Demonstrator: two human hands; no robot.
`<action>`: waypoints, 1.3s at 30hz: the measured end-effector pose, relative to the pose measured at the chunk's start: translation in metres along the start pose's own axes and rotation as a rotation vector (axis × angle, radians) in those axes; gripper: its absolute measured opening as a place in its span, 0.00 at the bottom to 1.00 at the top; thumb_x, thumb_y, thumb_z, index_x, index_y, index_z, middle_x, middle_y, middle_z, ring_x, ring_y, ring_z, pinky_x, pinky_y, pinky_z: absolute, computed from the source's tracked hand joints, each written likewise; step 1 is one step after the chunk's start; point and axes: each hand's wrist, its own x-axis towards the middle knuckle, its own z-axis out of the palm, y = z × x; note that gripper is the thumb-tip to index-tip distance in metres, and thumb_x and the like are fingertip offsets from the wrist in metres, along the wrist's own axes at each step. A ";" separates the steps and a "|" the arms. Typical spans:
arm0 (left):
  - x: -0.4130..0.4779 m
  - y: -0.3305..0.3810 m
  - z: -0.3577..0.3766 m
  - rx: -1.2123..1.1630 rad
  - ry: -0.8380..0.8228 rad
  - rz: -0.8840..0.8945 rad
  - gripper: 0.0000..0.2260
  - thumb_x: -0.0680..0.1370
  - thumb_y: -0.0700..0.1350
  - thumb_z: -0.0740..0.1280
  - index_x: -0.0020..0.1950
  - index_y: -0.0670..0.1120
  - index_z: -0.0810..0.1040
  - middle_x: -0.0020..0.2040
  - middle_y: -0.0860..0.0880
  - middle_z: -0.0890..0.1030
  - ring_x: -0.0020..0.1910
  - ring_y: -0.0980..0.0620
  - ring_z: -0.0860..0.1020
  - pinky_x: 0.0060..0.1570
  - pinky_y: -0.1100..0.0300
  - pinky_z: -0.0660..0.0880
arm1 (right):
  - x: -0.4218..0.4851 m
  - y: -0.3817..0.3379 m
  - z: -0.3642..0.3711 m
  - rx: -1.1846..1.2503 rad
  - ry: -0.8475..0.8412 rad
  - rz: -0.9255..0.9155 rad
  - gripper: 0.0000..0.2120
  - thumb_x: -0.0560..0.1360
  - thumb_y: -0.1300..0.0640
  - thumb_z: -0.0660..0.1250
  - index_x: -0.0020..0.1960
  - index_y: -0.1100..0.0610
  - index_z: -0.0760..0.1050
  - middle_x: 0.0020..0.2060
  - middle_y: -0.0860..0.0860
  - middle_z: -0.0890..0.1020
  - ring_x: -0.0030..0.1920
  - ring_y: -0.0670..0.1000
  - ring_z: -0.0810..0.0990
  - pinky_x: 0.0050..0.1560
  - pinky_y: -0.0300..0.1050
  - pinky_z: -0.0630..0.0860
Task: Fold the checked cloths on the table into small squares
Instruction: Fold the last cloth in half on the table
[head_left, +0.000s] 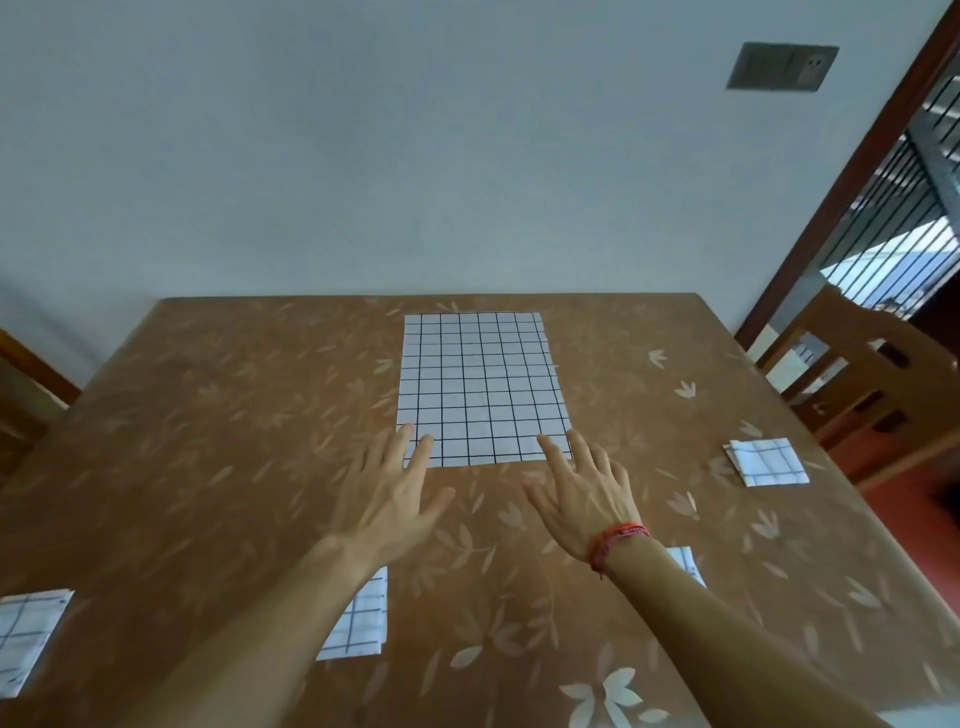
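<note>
Checked cloth (478, 384) lies flat on tabletop (208, 415), long axis near-to-far, just beyond our fingers (418, 452). Left hand (387, 493) at near-left corner, right hand (582, 499) at near-right, equally close. Fingers spread & straight, tips over near edge, pinching nothing. Next, prob: lift near edge twd far.

No text, label or number is readable anywhere.

Home dining room: a floral-covered desk (208, 415) is standing against a wall with a socket plate (782, 67), and a wooden chair (872, 364) is sitting beside a door frame (852, 171).
</note>
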 end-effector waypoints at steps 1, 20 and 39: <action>0.005 -0.001 0.005 -0.005 -0.004 -0.002 0.32 0.75 0.64 0.54 0.67 0.43 0.75 0.66 0.42 0.74 0.63 0.40 0.73 0.57 0.45 0.75 | 0.006 0.002 0.004 -0.016 -0.005 0.002 0.29 0.78 0.37 0.49 0.77 0.45 0.53 0.76 0.54 0.57 0.74 0.56 0.57 0.71 0.54 0.58; 0.107 -0.026 0.148 -0.105 -0.187 -0.092 0.36 0.76 0.67 0.43 0.78 0.48 0.58 0.79 0.46 0.54 0.77 0.45 0.53 0.72 0.48 0.60 | 0.135 0.041 0.128 -0.048 -0.204 0.055 0.36 0.71 0.30 0.39 0.76 0.42 0.50 0.77 0.55 0.53 0.76 0.58 0.52 0.73 0.57 0.55; 0.105 -0.027 0.187 -0.073 -0.155 -0.105 0.28 0.79 0.56 0.62 0.72 0.39 0.69 0.73 0.39 0.67 0.74 0.41 0.63 0.70 0.47 0.65 | 0.146 0.050 0.180 -0.104 0.032 0.004 0.19 0.74 0.42 0.57 0.58 0.51 0.74 0.57 0.50 0.75 0.60 0.53 0.72 0.62 0.50 0.65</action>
